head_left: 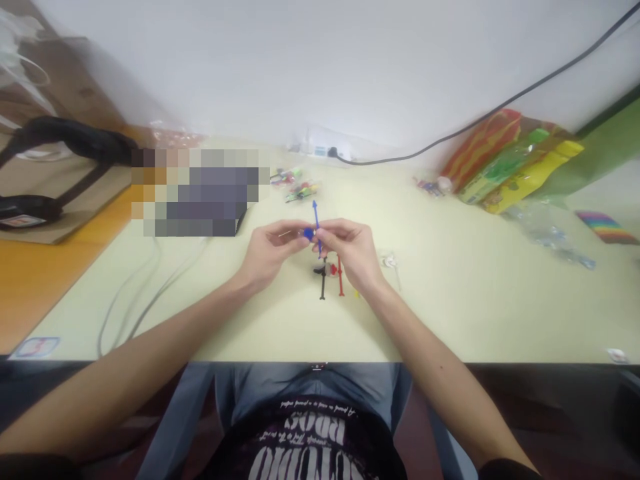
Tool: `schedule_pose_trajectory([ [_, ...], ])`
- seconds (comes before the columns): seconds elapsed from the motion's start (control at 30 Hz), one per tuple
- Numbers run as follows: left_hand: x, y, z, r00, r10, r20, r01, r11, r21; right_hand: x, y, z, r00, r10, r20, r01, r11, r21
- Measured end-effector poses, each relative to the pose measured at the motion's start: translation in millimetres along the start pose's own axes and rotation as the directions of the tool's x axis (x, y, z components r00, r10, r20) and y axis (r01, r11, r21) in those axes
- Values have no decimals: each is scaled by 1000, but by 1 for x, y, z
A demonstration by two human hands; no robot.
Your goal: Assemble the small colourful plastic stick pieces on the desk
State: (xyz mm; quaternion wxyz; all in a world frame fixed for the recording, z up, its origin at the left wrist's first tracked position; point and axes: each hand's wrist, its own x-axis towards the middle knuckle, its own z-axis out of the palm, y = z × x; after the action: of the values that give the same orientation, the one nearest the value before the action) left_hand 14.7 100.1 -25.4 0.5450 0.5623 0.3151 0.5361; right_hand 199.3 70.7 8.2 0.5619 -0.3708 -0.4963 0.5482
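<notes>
Above the middle of the table, my two hands are close together, fingertips nearly meeting. My right hand (343, 240) pinches a thin blue plastic stick (316, 217) with an arrow-shaped upper end, held almost upright. Between the fingertips of my left hand (275, 247) is a small blue rounded piece (309, 234); whether it touches the stick I cannot tell. Below the hands lie a black stick (323, 287) and a red stick (341, 283) with small parts between them. A bit of yellow (357, 293) shows beside my right wrist. A small white piece with a thin stem (389, 260) lies farther right.
Bagged colourful parts (303, 192) lie toward the wall. A blurred-out dark device (210, 197) stands left, with cables (150, 300) near it. Bright snack bags (525, 173), clear plastic wrap (543, 230) and a rainbow-striped item (605, 227) are at right. A black cord (425, 152) runs along the wall.
</notes>
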Motion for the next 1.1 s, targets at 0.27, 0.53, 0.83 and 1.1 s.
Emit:
schedule_pose_trajectory([
  [0.27, 3, 5, -6, 1000, 20, 2, -20, 1000, 22, -4, 0, -2, 999, 36, 34, -36, 999, 3],
  [0.53, 2, 8, -8, 998, -1, 66, -3, 999, 51, -5, 2, -2, 987, 118, 107, -123, 991, 45],
  [0.83, 1, 23, -9, 987, 70, 145, -97, 978, 183, -5, 2, -1, 965, 224, 133, -241, 962, 130],
  [1.1, 5, 21, -10, 977, 95, 192, -126, 980, 154, -5, 0, 0, 952, 265, 153, -276, 960, 53],
])
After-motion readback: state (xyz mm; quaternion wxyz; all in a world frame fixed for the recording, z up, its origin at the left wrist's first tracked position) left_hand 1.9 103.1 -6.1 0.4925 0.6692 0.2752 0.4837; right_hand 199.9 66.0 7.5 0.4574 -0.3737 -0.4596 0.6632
